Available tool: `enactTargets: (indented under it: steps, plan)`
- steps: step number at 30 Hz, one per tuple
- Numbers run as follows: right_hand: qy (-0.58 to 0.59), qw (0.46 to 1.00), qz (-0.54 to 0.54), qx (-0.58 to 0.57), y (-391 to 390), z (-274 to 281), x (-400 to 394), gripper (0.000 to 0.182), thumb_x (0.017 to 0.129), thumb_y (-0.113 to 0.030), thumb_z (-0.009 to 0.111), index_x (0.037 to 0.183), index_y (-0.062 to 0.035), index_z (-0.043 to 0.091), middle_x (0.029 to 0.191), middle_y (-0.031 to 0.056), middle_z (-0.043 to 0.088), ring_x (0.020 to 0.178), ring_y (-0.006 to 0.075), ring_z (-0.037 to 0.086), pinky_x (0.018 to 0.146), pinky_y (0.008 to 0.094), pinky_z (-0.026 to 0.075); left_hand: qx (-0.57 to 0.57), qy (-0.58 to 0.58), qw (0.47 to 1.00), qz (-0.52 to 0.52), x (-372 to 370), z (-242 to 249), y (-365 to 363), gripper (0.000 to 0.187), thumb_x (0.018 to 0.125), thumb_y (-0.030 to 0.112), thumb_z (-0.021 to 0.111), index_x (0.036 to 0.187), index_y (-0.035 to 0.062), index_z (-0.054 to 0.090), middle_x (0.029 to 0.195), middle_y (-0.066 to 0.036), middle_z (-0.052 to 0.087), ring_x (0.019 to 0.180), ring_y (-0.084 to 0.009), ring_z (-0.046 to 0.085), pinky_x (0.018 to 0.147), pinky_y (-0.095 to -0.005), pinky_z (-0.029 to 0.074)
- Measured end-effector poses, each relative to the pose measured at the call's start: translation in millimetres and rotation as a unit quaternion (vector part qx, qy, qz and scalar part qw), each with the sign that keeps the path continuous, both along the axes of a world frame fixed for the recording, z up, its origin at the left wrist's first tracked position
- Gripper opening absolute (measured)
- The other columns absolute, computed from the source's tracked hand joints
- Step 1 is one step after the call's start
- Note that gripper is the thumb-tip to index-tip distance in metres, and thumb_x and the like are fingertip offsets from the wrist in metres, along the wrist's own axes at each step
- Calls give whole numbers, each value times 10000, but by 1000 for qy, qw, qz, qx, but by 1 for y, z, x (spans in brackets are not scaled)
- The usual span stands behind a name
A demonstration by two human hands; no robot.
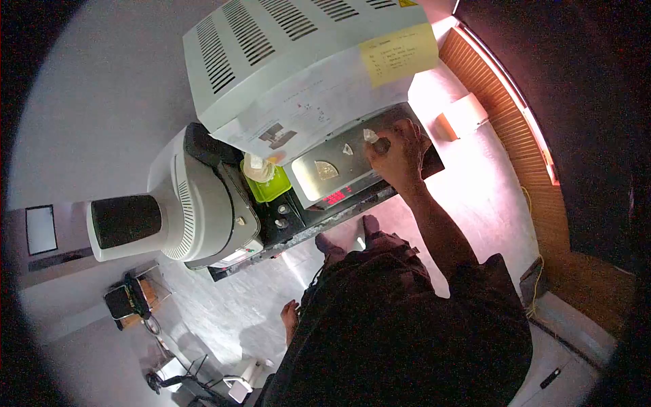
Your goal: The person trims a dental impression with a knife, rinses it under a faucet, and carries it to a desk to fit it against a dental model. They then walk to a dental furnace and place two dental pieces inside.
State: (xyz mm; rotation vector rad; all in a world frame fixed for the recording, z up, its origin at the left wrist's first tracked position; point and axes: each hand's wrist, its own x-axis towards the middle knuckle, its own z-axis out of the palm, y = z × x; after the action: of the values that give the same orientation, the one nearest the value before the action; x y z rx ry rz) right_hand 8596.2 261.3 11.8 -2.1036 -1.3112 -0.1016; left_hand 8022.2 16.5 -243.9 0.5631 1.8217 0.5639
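Note:
My right hand [397, 154] is over the right part of a flat metal heating plate [310, 184] with red lit digits on its front. Its fingers are curled together at a small clear shard [369, 135], which looks pinched at the fingertips. Left of it on the plate lie a smaller clear shard [347, 149] and a larger quarter-round translucent piece [326, 169]. My left hand [289, 314] hangs low by my side, away from the bench, fingers loosely apart and holding nothing.
A white vented housing [271, 74] with a yellow note [400, 54] overhangs the plate. Beside the plate sit a bright green tray [271, 188] with pale material in it and a large white machine [196, 197]. A white roll-like object [464, 117] is at the right.

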Motion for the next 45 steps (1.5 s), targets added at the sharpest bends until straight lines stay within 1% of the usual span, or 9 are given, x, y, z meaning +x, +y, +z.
enactTargets:
  steps: [9, 11, 14, 18, 21, 23, 31, 38, 45]
  plan:
    - [13, 998, 52, 46, -12, 18, -6, 334, 599, -247, 794, 856, -82, 658, 896, 55, 569, 903, 257, 574, 871, 462, 366, -13, 69, 994, -85, 25, 101, 69, 375, 930, 324, 648, 1201, 65, 624, 1009, -66, 683, 875, -185, 669, 655, -297, 485]
    - [11, 997, 61, 47, -14, 19, -6, 330, 594, -230, 786, 853, -73, 655, 864, 52, 575, 864, 254, 585, 854, 445, 387, 28, 105, 984, -139, 23, 111, 87, 366, 941, 339, 649, 1135, 28, 651, 946, -79, 700, 798, -168, 676, 600, -256, 493]
    - [25, 993, 80, 80, -16, 17, -4, 327, 585, -185, 774, 862, -57, 656, 852, 52, 588, 857, 255, 589, 827, 421, 413, 45, 144, 967, -207, 31, 136, 115, 313, 964, 260, 601, 1025, -35, 686, 800, -128, 712, 699, -184, 684, 672, -312, 569]
    - [88, 985, 101, 110, -21, 19, -6, 307, 583, -98, 785, 861, -43, 667, 872, 67, 627, 826, 239, 633, 791, 397, 483, -27, 115, 915, -385, 89, 228, 157, 374, 994, 292, 527, 979, -42, 694, 772, -123, 713, 678, -158, 675, 635, -309, 543]
    - [206, 964, 138, 95, -32, 32, -15, 290, 585, -52, 795, 849, -40, 676, 872, 85, 656, 804, 226, 664, 771, 380, 521, 95, -27, 895, -435, 153, 286, 181, 222, 987, 161, 563, 1040, -30, 661, 845, -83, 688, 748, -134, 631, 700, -272, 516]
    - [230, 953, 165, 105, -39, 37, -25, 275, 584, -40, 805, 829, -39, 680, 867, 100, 673, 796, 219, 681, 754, 359, 540, 208, -29, 880, -426, 206, 310, 194, 174, 953, 75, 616, 1094, -23, 640, 896, -42, 658, 798, -92, 598, 741, -247, 499]
    - [286, 910, 297, 36, -78, 48, -69, 262, 617, -51, 803, 858, -19, 706, 920, 101, 687, 755, 169, 690, 718, 315, 554, 294, -290, 865, -285, 310, 295, 196, 347, 929, 11, 632, 1269, -9, 565, 1120, -123, 674, 1010, -183, 666, 884, -302, 527]
    - [285, 899, 333, 5, -84, 41, -80, 309, 661, -55, 821, 943, -32, 697, 943, 98, 665, 799, 202, 680, 759, 332, 552, 260, -269, 898, -230, 305, 277, 186, 259, 905, 6, 664, 1151, -69, 634, 1076, -150, 705, 959, -182, 681, 858, -320, 558]
    - [251, 897, 365, -11, -84, 40, -86, 320, 678, -52, 813, 968, -63, 679, 1087, 124, 599, 1010, 265, 636, 836, 381, 528, 281, -269, 896, -215, 299, 270, 182, 231, 892, -11, 672, 1118, -58, 656, 1046, -139, 717, 921, -158, 686, 825, -280, 552]
